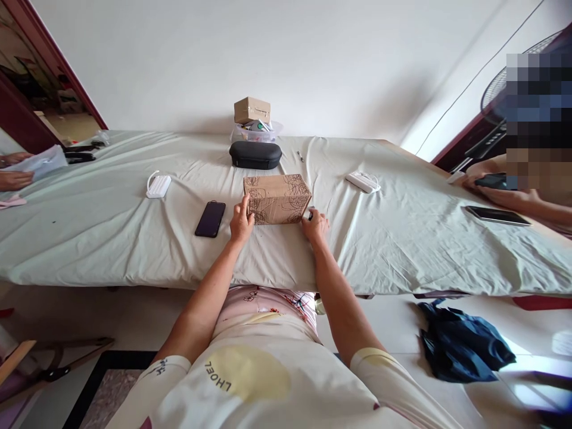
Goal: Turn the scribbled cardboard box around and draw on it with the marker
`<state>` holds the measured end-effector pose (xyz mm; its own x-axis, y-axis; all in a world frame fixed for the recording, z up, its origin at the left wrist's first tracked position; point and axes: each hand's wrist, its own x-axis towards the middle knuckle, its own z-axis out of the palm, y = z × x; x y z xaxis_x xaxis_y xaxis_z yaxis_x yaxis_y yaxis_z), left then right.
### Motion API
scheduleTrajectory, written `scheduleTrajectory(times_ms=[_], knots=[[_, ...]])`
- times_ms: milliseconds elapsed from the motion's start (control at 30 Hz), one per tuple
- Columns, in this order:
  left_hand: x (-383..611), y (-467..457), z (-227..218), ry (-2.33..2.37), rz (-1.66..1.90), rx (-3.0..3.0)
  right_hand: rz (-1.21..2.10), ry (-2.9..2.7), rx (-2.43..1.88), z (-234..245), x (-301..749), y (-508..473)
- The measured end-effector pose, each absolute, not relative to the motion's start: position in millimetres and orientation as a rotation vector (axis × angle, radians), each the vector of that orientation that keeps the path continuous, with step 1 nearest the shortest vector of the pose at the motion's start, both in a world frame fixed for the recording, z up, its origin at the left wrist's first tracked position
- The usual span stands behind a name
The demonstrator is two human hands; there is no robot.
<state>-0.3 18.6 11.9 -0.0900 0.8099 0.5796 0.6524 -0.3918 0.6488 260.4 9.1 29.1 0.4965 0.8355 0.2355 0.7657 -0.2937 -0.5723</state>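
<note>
A brown cardboard box (279,199) with dark line drawings, some like flowers, sits on the cloth in front of me. My left hand (242,221) grips its left side, the index finger up along the edge. At the box's lower right corner is my right hand (316,225), its fingers closed around a small dark thing (311,213), mostly hidden, whose kind I cannot make out. Left of my left hand a dark phone (210,218) lies flat. Behind the box rests a black zipped case (255,155).
White devices with looped straps lie left (159,185) and right (363,182). A pen (300,157) lies behind. A plastic tub (254,134) and a smaller carton (252,110) stand by the wall. Co-workers' hands are at both table ends; a tablet (497,215) lies right.
</note>
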Motion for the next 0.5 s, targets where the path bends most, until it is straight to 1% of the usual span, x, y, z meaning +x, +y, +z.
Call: scheduleTrajectory(times_ms=[67, 167, 267, 367, 500], knots=[[-0.6, 20.0, 7.4, 1.614, 1.501, 2.009, 0.103, -1.198, -1.933, 25.7, 265.8, 12.7], [-1.1, 21.9, 2.8, 1.573, 1.534, 1.991, -0.048, -1.093, -1.631, 25.7, 270.9, 13.5], [-1.8, 23.3, 0.5, 1.549, 1.57, 1.916, -0.172, -1.097, -1.459, 30.3, 265.8, 5.6], [-2.5, 23.7, 0.4, 1.578, 1.506, 1.851, -0.192, -1.306, -1.348, 34.2, 248.0, -7.6], [-3.1, 22.0, 2.6, 1.655, 1.377, 1.83, -0.244, -1.808, -1.155, 33.1, 210.8, -22.1]])
